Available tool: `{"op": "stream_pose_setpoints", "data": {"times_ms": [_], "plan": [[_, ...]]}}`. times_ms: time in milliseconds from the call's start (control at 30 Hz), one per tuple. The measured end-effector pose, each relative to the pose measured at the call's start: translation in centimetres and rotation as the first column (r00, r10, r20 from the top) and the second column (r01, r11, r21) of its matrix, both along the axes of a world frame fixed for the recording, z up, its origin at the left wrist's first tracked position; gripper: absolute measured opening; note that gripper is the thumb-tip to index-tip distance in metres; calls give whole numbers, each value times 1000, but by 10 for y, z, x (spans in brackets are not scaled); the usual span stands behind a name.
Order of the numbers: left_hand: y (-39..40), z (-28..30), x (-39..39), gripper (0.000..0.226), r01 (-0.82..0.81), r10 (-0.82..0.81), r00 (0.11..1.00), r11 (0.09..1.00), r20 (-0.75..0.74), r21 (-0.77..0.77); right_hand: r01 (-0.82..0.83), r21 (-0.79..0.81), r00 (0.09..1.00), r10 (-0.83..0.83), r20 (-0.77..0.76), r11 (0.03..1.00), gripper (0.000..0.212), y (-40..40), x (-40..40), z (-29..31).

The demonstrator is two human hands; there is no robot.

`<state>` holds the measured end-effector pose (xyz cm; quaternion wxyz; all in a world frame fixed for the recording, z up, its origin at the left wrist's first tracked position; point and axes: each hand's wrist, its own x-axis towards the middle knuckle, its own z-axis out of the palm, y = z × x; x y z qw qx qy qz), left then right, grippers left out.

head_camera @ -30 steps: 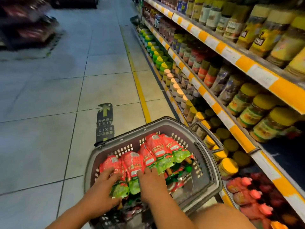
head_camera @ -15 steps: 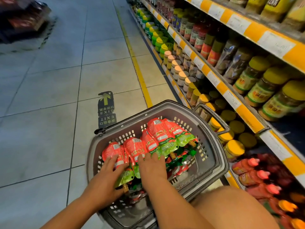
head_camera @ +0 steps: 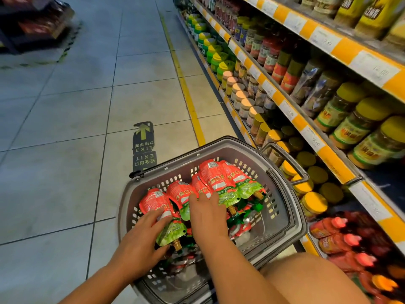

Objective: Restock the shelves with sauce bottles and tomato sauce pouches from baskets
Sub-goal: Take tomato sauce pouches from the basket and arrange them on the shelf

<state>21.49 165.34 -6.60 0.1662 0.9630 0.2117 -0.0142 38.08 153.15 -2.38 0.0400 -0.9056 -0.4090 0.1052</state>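
A grey plastic basket [head_camera: 219, 143] sits low in front of me, holding several red-and-green tomato sauce pouches [head_camera: 221, 178] with gold spouts. My left hand [head_camera: 138, 240] grips the leftmost pouch [head_camera: 153, 199], fingers on its face and thumb by its spout end. My right hand [head_camera: 208, 218] rests flat on the middle pouches with its fingers stretched out. Red sauce bottles [head_camera: 333, 229] lie on the bottom shelf at the right, just past the basket.
The shelf unit [head_camera: 306, 132] with orange price rails runs along the right, packed with jars; yellow-lidded jars [head_camera: 313, 202] stand right beside the basket handle. My bare knee [head_camera: 306, 279] is at lower right. Tiled aisle floor with an exit sticker [head_camera: 143, 145] lies left; a dark display [head_camera: 32, 25] stands far left.
The view has dipped and swung a little towards the shelf. My left hand's fingers have slid further onto the leftmost pouch; my right hand stays on the middle pouches.
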Motion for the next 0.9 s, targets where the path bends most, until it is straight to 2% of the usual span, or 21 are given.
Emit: {"op": "stream_pose_setpoints", "data": {"times_ms": [100,200,300,333,400,500,567,633,667,800,900], "plan": [[4,-5,-4,73,0,3,999,999,51,-45,29,77,1000,-29,0,997,43,3,4,-3],[7,-2,-5,60,-52,75,981,990,177,-133,111,178,992,-121,45,978,27,5,16,-3],[7,2,-6,44,-112,181,933,968,312,-226,204,275,979,-198,-51,939,7,5,26,4],[6,4,-7,38,-136,221,911,958,348,-251,216,292,976,-199,-87,932,7,4,27,10],[4,12,-8,30,-187,313,860,929,404,-320,232,335,969,-188,-160,913,15,4,26,20],[6,30,-4,23,-245,456,767,859,452,-450,296,468,944,-178,-280,833,27,10,24,28],[14,37,4,20,-283,524,720,820,455,-498,363,558,916,-175,-361,746,24,13,25,26],[23,38,10,16,-308,581,699,771,418,-557,436,605,881,-180,-437,666,11,12,27,27],[26,37,12,15,-312,594,700,753,396,-579,475,589,855,-185,-484,653,14,11,27,28],[29,31,21,13,-313,625,709,694,327,-648,569,415,741,-224,-633,710,50,10,29,24],[28,27,21,27,-328,619,726,695,299,-640,617,370,691,-253,-678,694,57,11,32,19]]}}
